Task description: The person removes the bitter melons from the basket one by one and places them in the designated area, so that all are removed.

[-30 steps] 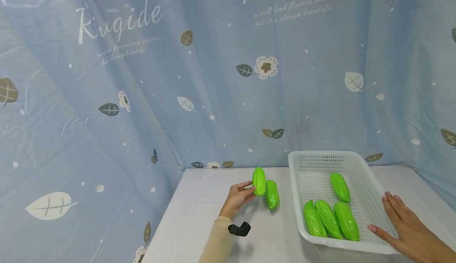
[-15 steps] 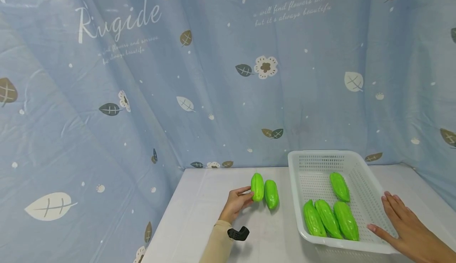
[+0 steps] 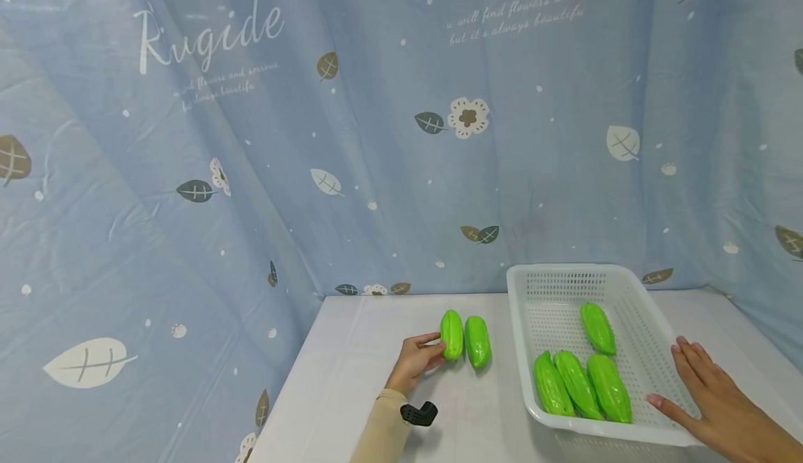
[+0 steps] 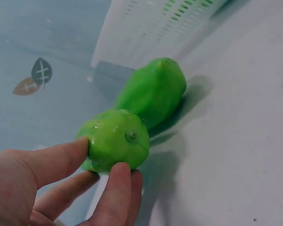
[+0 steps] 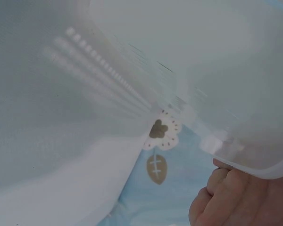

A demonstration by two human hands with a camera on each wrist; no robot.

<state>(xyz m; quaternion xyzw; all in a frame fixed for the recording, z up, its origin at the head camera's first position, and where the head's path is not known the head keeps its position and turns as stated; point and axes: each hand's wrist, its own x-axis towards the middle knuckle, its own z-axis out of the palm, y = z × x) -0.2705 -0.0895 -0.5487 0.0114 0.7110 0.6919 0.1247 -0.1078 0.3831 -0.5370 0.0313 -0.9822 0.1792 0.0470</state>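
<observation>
My left hand (image 3: pixel 415 360) had lowered the green gourd (image 3: pixel 451 334) onto the table (image 3: pixel 351 379), fingers still pinching its near end, beside the second gourd (image 3: pixel 477 341) and seemingly touching it. My right hand (image 3: pixel 715 397) stayed flat, fingers straight, on the white basket (image 3: pixel 627 429) rim.

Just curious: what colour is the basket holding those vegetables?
White, with a perforated plastic lattice; the basket shows best in the head view.
</observation>
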